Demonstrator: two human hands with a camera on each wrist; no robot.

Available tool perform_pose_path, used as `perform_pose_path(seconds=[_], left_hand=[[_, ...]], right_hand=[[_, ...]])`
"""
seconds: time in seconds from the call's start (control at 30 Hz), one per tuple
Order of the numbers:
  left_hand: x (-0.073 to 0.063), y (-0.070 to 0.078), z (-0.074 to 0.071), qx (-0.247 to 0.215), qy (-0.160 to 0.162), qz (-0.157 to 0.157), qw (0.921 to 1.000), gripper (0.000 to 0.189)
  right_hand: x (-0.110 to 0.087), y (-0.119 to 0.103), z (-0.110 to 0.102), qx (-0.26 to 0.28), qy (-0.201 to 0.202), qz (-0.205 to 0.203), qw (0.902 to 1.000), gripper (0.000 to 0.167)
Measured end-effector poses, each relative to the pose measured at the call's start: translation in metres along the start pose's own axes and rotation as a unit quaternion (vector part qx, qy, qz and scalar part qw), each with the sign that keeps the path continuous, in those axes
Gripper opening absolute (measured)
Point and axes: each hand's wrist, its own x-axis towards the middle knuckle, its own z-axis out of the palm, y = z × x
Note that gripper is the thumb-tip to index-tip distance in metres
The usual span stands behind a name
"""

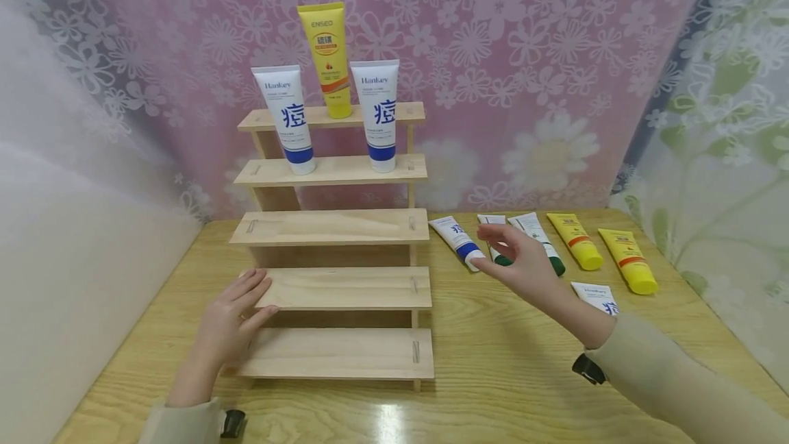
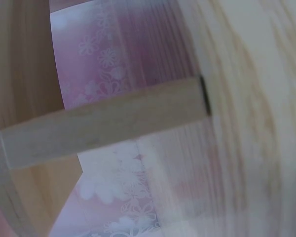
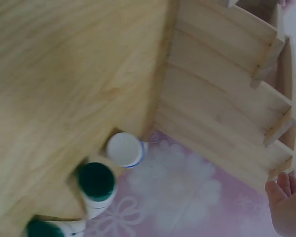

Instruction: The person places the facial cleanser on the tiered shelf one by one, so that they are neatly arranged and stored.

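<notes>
My left hand (image 1: 229, 317) rests on the left end of a tiered wooden display rack (image 1: 351, 286), its fingers on the second step from the bottom. In the left wrist view, only the rack's wooden parts (image 2: 108, 123) show up close. My right hand (image 1: 527, 266), fingers loosely bent and thumb apart, hovers over the tubes right of the rack, holding nothing. Nearest its thumb lies a white-and-blue tube (image 1: 453, 233), its white cap (image 3: 124, 149) visible in the right wrist view. Beside it are two white tubes with green caps (image 1: 535, 230), partly hidden by the hand.
A yellow tube (image 1: 331, 53) stands on the top step, with a white-and-blue tube (image 1: 286, 112) and another white-and-blue tube (image 1: 377, 108) one step below. Two yellow tubes (image 1: 630, 259) lie at the table's right. Another white-and-blue tube (image 1: 594, 295) is partly behind my right forearm.
</notes>
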Motion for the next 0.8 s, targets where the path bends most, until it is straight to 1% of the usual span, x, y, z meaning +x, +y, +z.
perform_pose_path(seconds=[0.07,0.2,0.3,0.43,0.67,0.8], left_hand=[[0.0,0.0,0.0,-0.001,0.003,0.004,1.0,0.06],[0.001,0.0,0.0,0.0,0.006,0.009,0.9999,0.061],[0.001,0.0,0.0,0.001,0.002,0.007,1.0,0.058],[0.0,-0.001,0.0,0.004,-0.005,0.0,1.0,0.056],[0.001,0.0,-0.001,0.007,-0.01,-0.001,0.9999,0.059],[0.001,0.001,-0.001,0.008,-0.013,-0.002,0.9999,0.06]], right_hand=[[-0.007,0.007,-0.004,-0.016,0.004,0.01,0.9998,0.045],[-0.02,0.019,-0.012,-0.03,0.012,0.024,0.9992,0.045],[-0.03,0.027,-0.018,-0.032,0.01,0.039,0.9987,0.047],[-0.043,0.036,-0.026,-0.049,0.015,0.055,0.9972,0.047],[-0.063,0.053,-0.039,-0.096,0.032,0.076,0.992,0.044],[-0.073,0.063,-0.048,-0.117,0.025,0.098,0.988,0.045]])
